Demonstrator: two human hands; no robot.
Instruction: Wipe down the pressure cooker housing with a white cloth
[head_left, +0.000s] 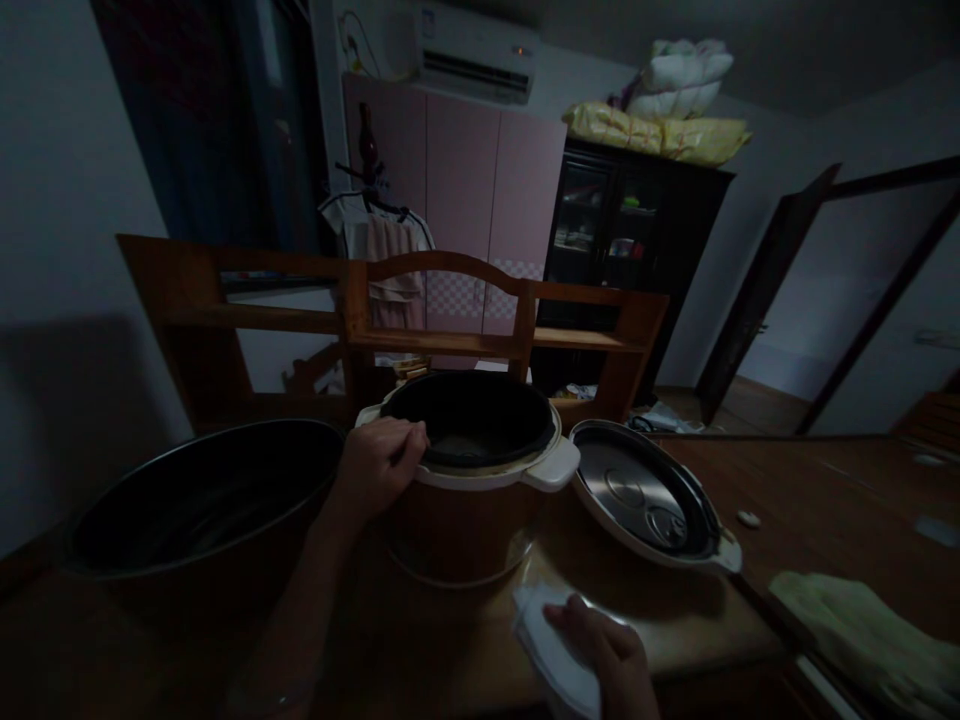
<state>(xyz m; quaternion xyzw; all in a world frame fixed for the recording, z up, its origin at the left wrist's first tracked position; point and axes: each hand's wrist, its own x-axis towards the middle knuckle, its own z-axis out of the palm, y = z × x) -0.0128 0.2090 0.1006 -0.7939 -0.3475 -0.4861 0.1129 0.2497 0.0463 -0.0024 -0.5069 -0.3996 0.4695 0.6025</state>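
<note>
An electric pressure cooker (pixel 457 530) stands upright on the wooden table, its top open and its dark inside showing. My left hand (pixel 382 455) is closed on the left part of its rim, the fingers curled over the edge. Low in front of the cooker, my right hand (pixel 604 640) grips a folded white cloth (pixel 555 645), apart from the cooker. The cooker's lid (pixel 637 490) lies to the right with its metal inner side up. At the left, beside my forearm, is a large dark pot (pixel 202 500); shadow hides its bottom.
A wooden shelf rack (pixel 442 340) rises behind the cooker along the table's back. Pale green cloth (pixel 862 630) lies at the lower right, near a small white object (pixel 748 519). Farther back stand pink wardrobes (pixel 461 190) and a dark cabinet (pixel 637 220). The room is dim.
</note>
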